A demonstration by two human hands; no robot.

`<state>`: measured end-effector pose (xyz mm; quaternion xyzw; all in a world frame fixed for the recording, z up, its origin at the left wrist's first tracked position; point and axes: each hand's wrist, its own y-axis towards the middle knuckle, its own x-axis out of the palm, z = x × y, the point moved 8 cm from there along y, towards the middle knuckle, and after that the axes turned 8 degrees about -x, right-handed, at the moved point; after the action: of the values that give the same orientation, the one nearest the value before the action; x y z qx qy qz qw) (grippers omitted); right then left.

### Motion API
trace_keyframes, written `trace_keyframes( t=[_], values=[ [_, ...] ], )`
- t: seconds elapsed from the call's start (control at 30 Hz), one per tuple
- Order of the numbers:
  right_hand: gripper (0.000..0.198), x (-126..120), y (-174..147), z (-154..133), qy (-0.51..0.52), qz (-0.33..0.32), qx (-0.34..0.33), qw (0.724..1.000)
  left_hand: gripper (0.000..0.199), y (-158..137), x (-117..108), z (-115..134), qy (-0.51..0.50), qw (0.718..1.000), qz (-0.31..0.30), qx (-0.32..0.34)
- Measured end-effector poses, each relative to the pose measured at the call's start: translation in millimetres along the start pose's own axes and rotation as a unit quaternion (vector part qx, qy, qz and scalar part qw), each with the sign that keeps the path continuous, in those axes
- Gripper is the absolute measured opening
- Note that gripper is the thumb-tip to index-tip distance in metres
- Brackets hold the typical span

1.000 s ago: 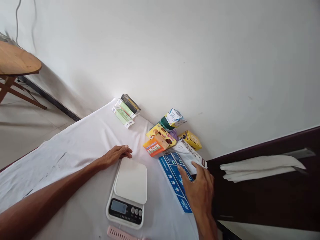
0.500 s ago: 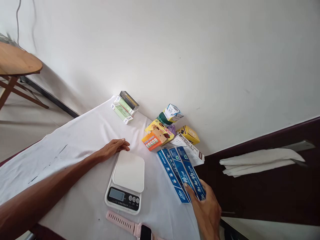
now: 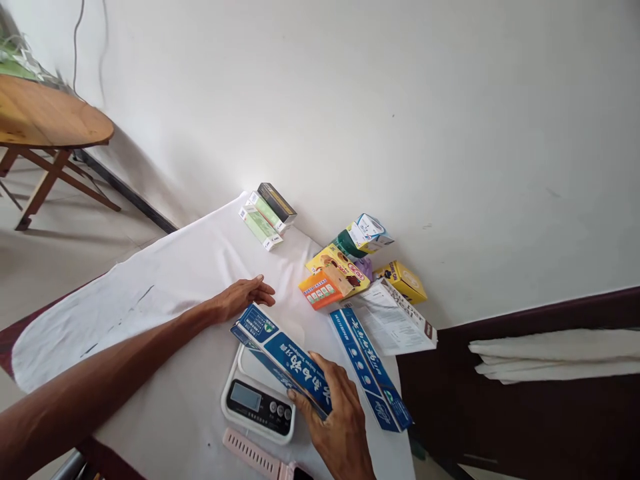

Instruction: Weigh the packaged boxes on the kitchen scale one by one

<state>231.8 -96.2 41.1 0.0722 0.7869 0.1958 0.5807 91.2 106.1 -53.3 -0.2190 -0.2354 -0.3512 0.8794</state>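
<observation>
My right hand (image 3: pixel 341 415) grips a blue toothpaste box (image 3: pixel 290 357) by its near end, thumb on one side and fingers on the other. The box is tilted over the white digital kitchen scale (image 3: pixel 231 407) and covers much of its weighing plate; whether it touches the plate I cannot tell. My left hand (image 3: pixel 243 298) rests on the white cloth just beyond the scale, fingers stretched out and holding nothing. Another blue toothpaste box (image 3: pixel 367 370) lies on the cloth to the right of the scale.
A pink watch (image 3: pixel 253 453) lies in front of the scale. Behind are an orange box (image 3: pixel 320 290), a yellow biscuit box (image 3: pixel 356 277), a white printed packet (image 3: pixel 395 317) and a yellow carton (image 3: pixel 404 280). Slim green and black boxes (image 3: pixel 277 203) stand at the table's far corner.
My right hand has lifted a toothpaste box from the right side and carried it left over the scale. My left hand stays by the scale. The view has shifted slightly.
</observation>
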Motion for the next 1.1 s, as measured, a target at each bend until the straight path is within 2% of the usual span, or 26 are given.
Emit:
trace_keyframes(
  t=[0.23, 0.4, 0.53, 0.63, 0.73, 0.8, 0.93, 1.03, 1.1],
  values=[
    [0.077, -9, -4, 19, 0.011, -0.046, 0.036, 0.998, 0.06, 3, 0, -3, -0.012, 1.0, -0.006, -0.012],
    [0.052, 0, -7, 27, 0.078, -0.042, 0.092, 0.992, 0.063, 5, -2, -6, -0.017, 1.0, -0.006, -0.008],
    [0.059, -16, 8, 35, 0.09, -0.011, 0.163, 0.983, 0.063, 3, 0, -5, -0.017, 1.0, -0.019, 0.004],
    [0.066, -29, 47, 37, 0.075, 0.028, 0.192, 0.978, 0.06, 3, 2, -5, -0.027, 0.999, -0.031, 0.013],
    [0.061, -22, 114, 27, 0.054, 0.084, 0.124, 0.987, 0.061, 6, 0, -8, -0.035, 0.999, -0.032, 0.012],
    [0.056, -3, 164, 20, 0.035, 0.102, 0.065, 0.992, 0.064, 7, -1, -9, -0.038, 0.999, -0.033, 0.016],
    [0.056, 50, 248, 32, 0.006, 0.082, 0.07, 0.994, 0.066, 7, 1, -8, -0.044, 0.998, -0.038, 0.025],
    [0.058, 79, 291, 44, 0.001, 0.08, 0.082, 0.993, 0.065, 7, 3, -6, -0.048, 0.998, -0.043, 0.027],
    [0.056, 94, 307, 52, -0.004, 0.079, 0.091, 0.993, 0.066, 6, 5, -4, -0.049, 0.997, -0.047, 0.027]
  ],
)
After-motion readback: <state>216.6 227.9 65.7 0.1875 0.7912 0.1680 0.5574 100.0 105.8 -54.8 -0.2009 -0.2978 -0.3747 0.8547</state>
